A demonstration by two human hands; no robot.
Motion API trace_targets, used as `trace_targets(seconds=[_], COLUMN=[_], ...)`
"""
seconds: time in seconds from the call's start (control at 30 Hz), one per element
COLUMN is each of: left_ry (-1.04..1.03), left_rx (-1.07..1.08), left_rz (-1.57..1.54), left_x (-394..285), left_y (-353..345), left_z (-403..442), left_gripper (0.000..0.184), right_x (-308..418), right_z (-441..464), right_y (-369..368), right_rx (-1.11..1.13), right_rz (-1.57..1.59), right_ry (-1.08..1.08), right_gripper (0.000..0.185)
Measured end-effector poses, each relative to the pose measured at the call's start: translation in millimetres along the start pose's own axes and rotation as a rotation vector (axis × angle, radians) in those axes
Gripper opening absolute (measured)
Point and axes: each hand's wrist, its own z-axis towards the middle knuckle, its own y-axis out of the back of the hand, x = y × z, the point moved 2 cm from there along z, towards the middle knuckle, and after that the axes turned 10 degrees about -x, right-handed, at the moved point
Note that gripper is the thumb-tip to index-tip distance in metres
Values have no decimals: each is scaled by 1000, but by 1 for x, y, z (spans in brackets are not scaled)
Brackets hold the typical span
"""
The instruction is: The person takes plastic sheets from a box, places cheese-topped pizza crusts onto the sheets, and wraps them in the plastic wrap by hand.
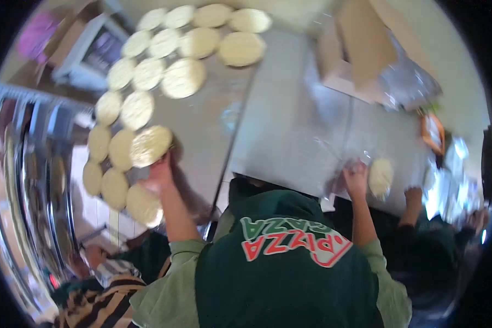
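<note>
On the left, my left hand (159,174) grips the lower edge of a round, pale pizza base (151,146), which is slightly raised and overlaps the base (121,149) beside it. Another pizza base (144,205) lies just below my left wrist. Over on the right side of the table, my right hand (355,169) has its fingers closed on what looks like a clear plastic bag (334,186); blur hides its exact outline. Immediately right of that hand lies a pizza base (381,177), apparently in clear plastic.
Rows of pizza bases (148,74) cover the table's left part. An open cardboard box (361,54) with clear plastic stands at the back right, near an orange container (433,133). Racked trays (33,180) stand far left. Co-workers' arms (411,208) show on both sides.
</note>
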Motion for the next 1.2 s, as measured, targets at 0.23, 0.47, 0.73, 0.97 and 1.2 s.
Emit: trace_targets(seconds=[0.23,0.47,0.73,0.97,1.2], left_ry=[271,366,1247,1317,197], left_rx=[553,407,275,341,832], left_rz=[-124,605,832,969,1648], left_x=[23,149,349,403,358], left_y=[-8,-32,17,35,24], left_z=[44,-70,-224,-247,-198], left_gripper=[102,83,101,101,68], right_x=[7,-13,-36,-64,-78], right_z=[-15,-23,-8,-6,10], right_y=[11,19,28,52,48], right_rx=[-100,-71,-30,-189,-358], right_rz=[-308,170,333,310,15], right_ry=[198,-66,-384,-425,-413], right_gripper=[57,59,60,65,68])
